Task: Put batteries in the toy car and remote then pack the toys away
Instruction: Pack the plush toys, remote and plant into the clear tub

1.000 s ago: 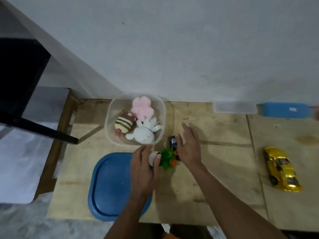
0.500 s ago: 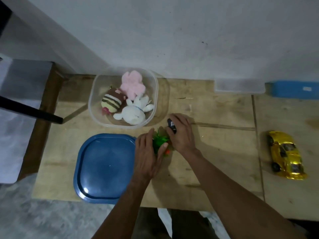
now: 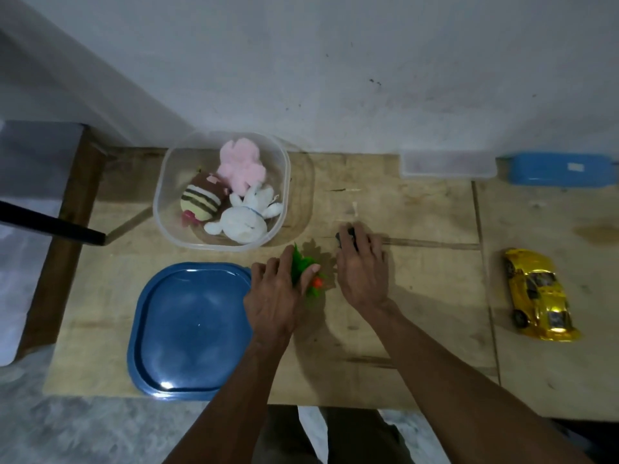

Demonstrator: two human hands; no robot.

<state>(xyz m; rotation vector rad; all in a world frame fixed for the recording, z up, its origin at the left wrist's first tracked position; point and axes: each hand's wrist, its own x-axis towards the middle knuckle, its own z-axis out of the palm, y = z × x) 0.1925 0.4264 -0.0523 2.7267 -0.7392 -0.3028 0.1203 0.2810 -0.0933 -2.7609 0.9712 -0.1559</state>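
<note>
A: Head view, looking down. Left hand (image 3: 274,296) has its fingers (image 3: 268,267) curled round a green spiky toy (image 3: 303,264) with an orange bit, just off the corner of the blue lid (image 3: 191,326) on the wooden surface (image 3: 418,296)

B: And the right?

A: Right hand (image 3: 361,272) lies over a small black object (image 3: 346,237), fingers bent down onto it; probably the remote, too covered to be sure. Grip looks closed on it

B: Where's the car?

A: Gold toy car (image 3: 539,296) sits well apart at the right, on the neighbouring board, untouched. Clear tub (image 3: 167,182) near the wall holds a pink plush (image 3: 239,165), a striped plush (image 3: 201,200) and a white rabbit plush (image 3: 246,221). Clear shallow box (image 3: 447,164) and blue case (image 3: 559,169) stand by the wall

B: Which step, then?

A: Packing, I'd judge: both hands gathering loose toys beside the tub. Whether batteries are in, cannot tell

B: Next move?

A: Lift each piece clear and drop it into the tub over the plush, then fetch the car; the lid goes on last
</note>
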